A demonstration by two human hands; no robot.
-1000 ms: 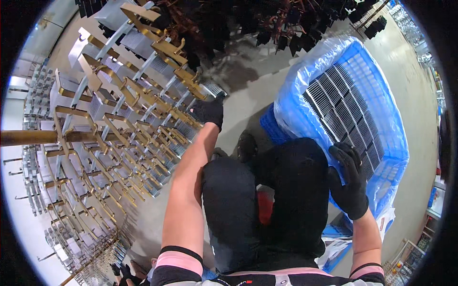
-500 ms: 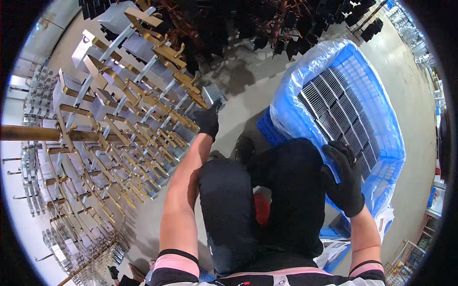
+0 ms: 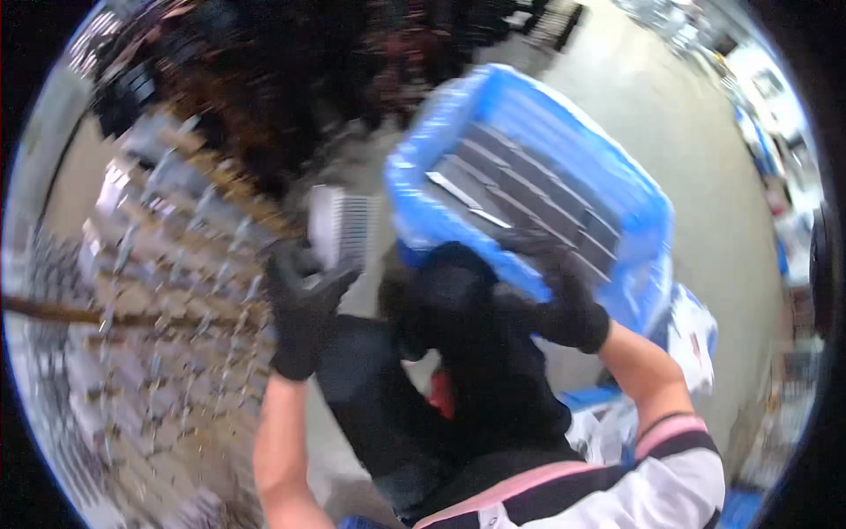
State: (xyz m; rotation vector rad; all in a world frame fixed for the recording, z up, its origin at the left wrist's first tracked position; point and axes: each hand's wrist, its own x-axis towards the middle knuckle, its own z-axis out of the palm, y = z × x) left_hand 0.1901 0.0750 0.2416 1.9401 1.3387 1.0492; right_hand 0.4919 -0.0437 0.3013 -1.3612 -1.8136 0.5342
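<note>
My left hand (image 3: 304, 300), in a black glove, is closed on a silver finned heat sink (image 3: 339, 227). The block is upright with its fins turned to the right, beside the hanging rack (image 3: 176, 264) with brassy hooks. On the right, my right hand (image 3: 564, 295), also gloved in black, reaches over the near rim of a blue crate (image 3: 639, 189) lined with clear plastic. Its thumb and fingers look apart, though blurred, and I see nothing held in them. Rows of dark finned heat sinks (image 3: 538, 189) lie inside the crate near its fingertips.
Dark pieces (image 3: 352, 88) hang in a cluster at the far side. My knees in black trousers (image 3: 458, 300) come between the rack and the crate. White plastic bags (image 3: 692, 339) lie at the crate's near right corner. Grey floor (image 3: 696, 220) runs along the right.
My left hand has taken hold of the heat sink at the rack's edge and drawn it nearer. My view has swung right, and my right hand reaches farther over the crate's rim.
</note>
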